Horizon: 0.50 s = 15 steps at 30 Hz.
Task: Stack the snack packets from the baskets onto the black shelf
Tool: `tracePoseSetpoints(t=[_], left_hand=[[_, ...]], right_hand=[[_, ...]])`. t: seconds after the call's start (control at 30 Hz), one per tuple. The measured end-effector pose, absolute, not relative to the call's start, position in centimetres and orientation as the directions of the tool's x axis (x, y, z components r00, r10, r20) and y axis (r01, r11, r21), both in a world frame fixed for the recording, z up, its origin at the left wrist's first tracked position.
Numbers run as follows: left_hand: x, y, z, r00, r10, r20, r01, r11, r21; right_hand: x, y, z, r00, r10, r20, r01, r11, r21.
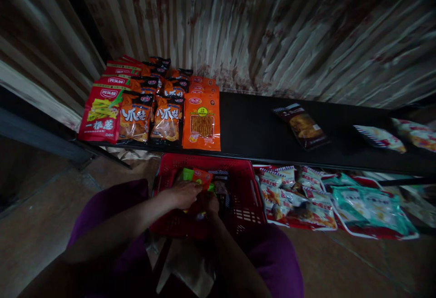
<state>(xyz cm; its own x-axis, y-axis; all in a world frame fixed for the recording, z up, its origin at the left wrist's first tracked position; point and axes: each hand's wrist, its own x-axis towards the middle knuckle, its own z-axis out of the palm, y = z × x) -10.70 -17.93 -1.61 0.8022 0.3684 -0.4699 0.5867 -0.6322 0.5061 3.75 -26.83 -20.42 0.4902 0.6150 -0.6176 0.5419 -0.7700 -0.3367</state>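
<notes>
One orange-and-green packet (203, 177) lies in the red basket (235, 166) at the lower centre of the frame, just above the left hand (186, 193), whose fingers overlap it. The right hand (213, 204) is near its lower right. The packet's long axis (partly covered) is unclear; whether either grip pinches anything, I cannot tell.

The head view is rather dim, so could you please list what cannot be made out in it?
All in the head view:
- Left hand: its grip, if any, hidden by the hand itself.
- Right hand: its fingertips, lost in shadow.
- Red basket: part of its floor, covered by packets and hands.
- Dark packet in it: print too dim.
- Far-right bag: cut off by the right edge.
</notes>
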Motion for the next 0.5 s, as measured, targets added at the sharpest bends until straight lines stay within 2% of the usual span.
tracePoseSetpoints(t=[0.13,0.27,0.4,0.5], left_hand=[[-10.8,-18.4,-2.2,0.776,0.307,-0.551,0.593,-0.653,0.472],[-10.4,-18.6,-3.3,0.784,0.289,-0.550,0.578,-0.663,0.476],[-10.2,-18.3,-3.7,0.797,0.304,-0.522,0.569,-0.666,0.483],[-10.2,-18.1,-3.4,0.809,0.306,-0.502,0.560,-0.663,0.498]], right_hand=[[3.4,-26.3,-20.4,0.512,0.535,-0.672,0.490,-0.824,-0.283],[3.2,-25.7,-20.0,0.536,0.483,-0.692,0.468,-0.852,-0.233],[3.1,-25.7,-19.9,0.553,0.489,-0.674,0.483,-0.848,-0.219],[3.2,-25.8,-20.0,0.537,0.548,-0.641,0.521,-0.813,-0.258]])
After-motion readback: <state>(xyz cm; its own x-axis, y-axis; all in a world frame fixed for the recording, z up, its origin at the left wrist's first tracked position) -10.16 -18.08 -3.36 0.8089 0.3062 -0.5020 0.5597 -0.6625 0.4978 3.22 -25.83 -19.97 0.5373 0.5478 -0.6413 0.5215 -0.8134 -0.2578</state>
